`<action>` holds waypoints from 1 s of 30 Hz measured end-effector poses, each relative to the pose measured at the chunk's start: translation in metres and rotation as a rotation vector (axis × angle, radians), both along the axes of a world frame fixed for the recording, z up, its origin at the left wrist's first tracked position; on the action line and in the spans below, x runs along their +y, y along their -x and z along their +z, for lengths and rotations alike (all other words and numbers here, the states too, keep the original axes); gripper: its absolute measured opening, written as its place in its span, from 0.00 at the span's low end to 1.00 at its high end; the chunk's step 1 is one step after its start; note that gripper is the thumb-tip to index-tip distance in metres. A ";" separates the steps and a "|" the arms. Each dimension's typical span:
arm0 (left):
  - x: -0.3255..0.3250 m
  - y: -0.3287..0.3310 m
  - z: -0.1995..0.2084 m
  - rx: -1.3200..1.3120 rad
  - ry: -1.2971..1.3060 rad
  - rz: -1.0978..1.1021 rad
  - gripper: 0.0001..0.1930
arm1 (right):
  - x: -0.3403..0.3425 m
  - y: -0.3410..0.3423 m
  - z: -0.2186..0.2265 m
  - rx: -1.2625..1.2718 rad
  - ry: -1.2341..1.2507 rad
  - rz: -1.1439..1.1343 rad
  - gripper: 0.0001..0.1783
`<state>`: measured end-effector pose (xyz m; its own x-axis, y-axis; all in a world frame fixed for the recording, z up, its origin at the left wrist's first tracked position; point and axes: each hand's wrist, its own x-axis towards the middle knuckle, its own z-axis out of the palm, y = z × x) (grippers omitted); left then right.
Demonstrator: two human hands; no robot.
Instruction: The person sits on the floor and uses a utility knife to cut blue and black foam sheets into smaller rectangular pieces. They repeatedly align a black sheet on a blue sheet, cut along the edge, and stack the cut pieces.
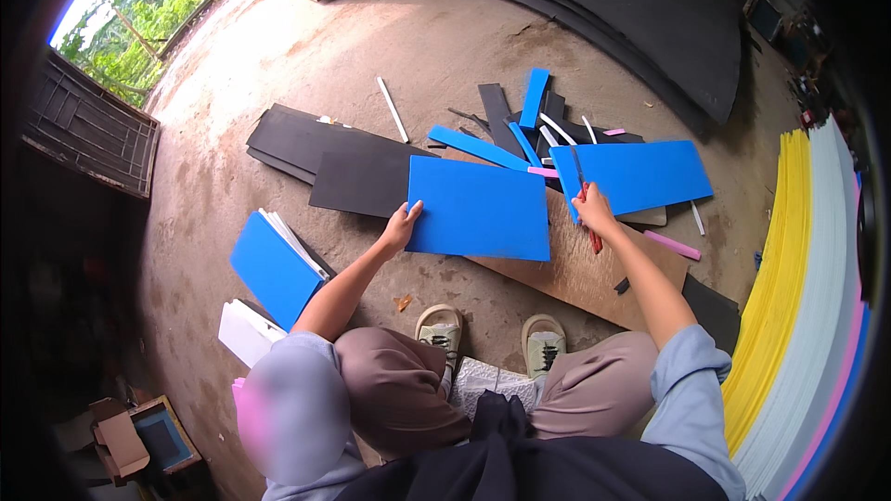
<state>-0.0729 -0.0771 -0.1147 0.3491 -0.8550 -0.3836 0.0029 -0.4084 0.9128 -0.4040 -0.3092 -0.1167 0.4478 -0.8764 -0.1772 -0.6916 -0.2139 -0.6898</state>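
Note:
My left hand [402,226] is closed on the left edge of a rectangular blue foam sheet [478,209], thumb on top. The sheet is held flat, its right part over a brown wooden board [594,269]. Farther right, my right hand [594,209] is wrapped round a red-handled knife [594,239] whose thin dark blade points away from me. Beneath the blade, a second blue sheet [640,174] lies at the board's far right side. Black sheets [357,172] lie just beyond the held sheet, to its left.
Blue, black, white and pink offcuts [535,97] are piled beyond the board. By my left forearm lies a blue-topped stack of sheets [276,264]. Tall yellow and pale stacks [775,278] line the right side. Large black sheets [631,9] cover the far floor. My shoes [543,343] are near the board.

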 end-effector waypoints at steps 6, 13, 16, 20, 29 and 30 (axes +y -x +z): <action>-0.004 -0.009 -0.044 -0.592 -0.046 0.276 0.19 | 0.009 -0.039 -0.046 0.019 -0.053 0.115 0.19; -0.013 -0.017 -0.081 -0.110 -0.298 1.050 0.37 | -0.016 -0.113 -0.063 0.145 0.292 0.227 0.23; -0.012 -0.026 -0.092 -0.078 -0.290 1.089 0.40 | -0.013 -0.134 -0.066 0.199 0.386 0.341 0.26; -0.022 -0.037 -0.083 0.061 -0.304 1.160 0.34 | -0.016 -0.134 -0.051 0.236 0.254 0.351 0.28; 0.015 -0.088 -0.039 -0.217 0.334 1.134 0.21 | 0.003 -0.117 -0.039 0.331 0.264 0.311 0.33; 0.023 -0.087 -0.030 -0.196 0.369 1.125 0.21 | 0.009 -0.115 -0.034 0.355 0.253 0.296 0.34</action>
